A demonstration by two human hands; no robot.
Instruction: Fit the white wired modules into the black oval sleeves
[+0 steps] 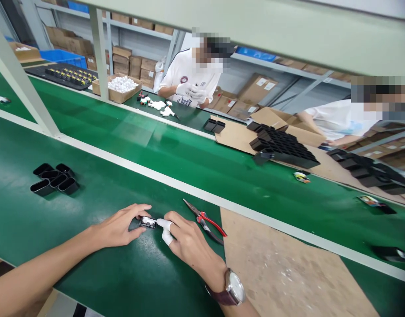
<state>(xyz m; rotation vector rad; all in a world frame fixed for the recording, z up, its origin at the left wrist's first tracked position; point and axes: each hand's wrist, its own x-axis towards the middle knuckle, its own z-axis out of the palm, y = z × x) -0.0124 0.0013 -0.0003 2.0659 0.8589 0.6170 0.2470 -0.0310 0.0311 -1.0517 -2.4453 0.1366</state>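
Work looks partway done: a small, black-and-white rectangular part (148,222) sits near centre, gripped between the left hand's (118,226) thumb and fingers. White-capped right-hand (185,235) fingers meet its right end; whether they pinch, I cannot tell. Black oval plastic sleeves (58,180) stand at left, apparently unused; red-and-black metal pliers (201,217) lie idle at right.

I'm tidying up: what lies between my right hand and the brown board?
In the head view, pliers lie between your right hand and the brown board, handles reaching its edge.
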